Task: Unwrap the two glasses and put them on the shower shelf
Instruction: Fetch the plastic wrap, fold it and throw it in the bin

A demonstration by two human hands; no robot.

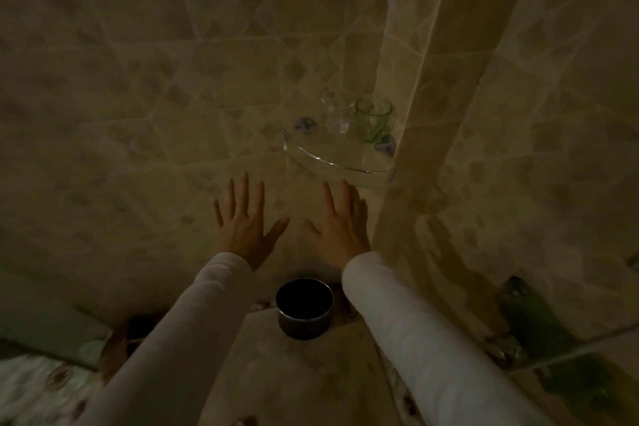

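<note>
Two glasses, a clear glass (334, 111) and a green glass (372, 118), are being seen side by side at the glass corner shelf's (340, 164) back, apparently unwrapped. Nothing is being held: left hand (245, 223) and right hand (340, 226) are being spread flat below. Only withdrawal seems needed.

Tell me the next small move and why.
Probably just draw both hands back and stop: the clear glass and the green glass already stand upright and bare, side by side on the shower shelf, while the left hand and the right hand are spread open below it, holding nothing.
</note>
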